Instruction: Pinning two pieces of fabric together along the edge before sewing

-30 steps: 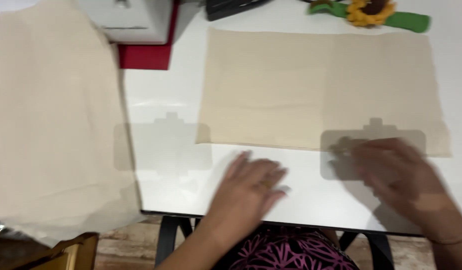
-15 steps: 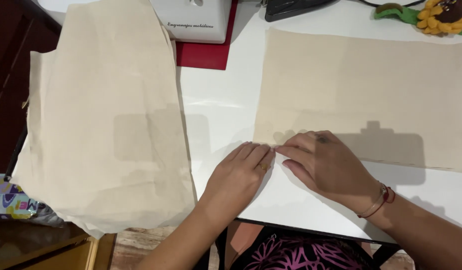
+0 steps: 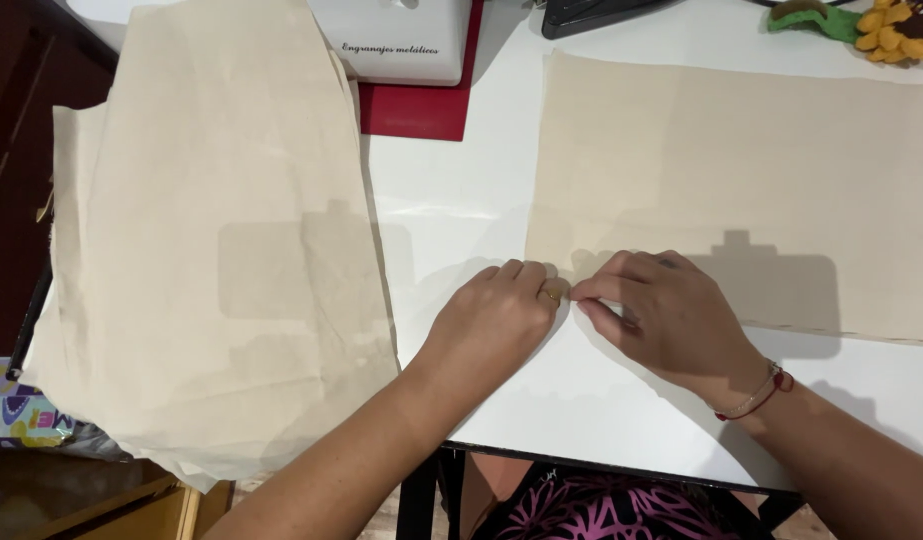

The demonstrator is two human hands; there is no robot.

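Note:
A flat rectangle of beige cloth (image 3: 742, 170) lies on the white table (image 3: 462, 190), right of centre. My left hand (image 3: 497, 320) and my right hand (image 3: 662, 315) meet at the cloth's near left corner. Both pinch that corner's edge between thumb and fingers. A gold ring sits on my left hand and a red cord bracelet on my right wrist. The corner itself is mostly hidden under my fingers.
A stack of larger beige cloth pieces (image 3: 212, 230) covers the table's left end and overhangs its edge. A white sewing machine (image 3: 402, 40) stands on a red mat (image 3: 422, 100) at the back. A dark object (image 3: 592, 15) and a sunflower ornament (image 3: 872, 20) lie at the far right.
My hands slid left along the cloth's near edge to its left corner. The view shifted left, bringing the stacked cloth more into sight.

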